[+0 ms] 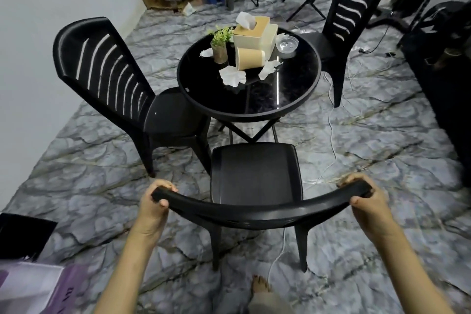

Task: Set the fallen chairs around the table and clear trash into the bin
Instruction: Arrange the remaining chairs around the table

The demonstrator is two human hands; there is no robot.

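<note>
Chair (256, 173) backrest is gripped at its ends by both hands (153, 208) (367, 202).

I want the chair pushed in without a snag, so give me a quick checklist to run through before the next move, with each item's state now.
1. Left hand grips the near black plastic chair by its backrest end: ok.
2. Right hand grips the other end: ok.
3. Chair upright, seat facing the round black glass table: ok.
4. White cable on the floor under the chair, by its legs: not ok.
5. All four chair feet flat on the floor: cannot tell.
6. Crumpled white tissues on the table: not ok.
</note>
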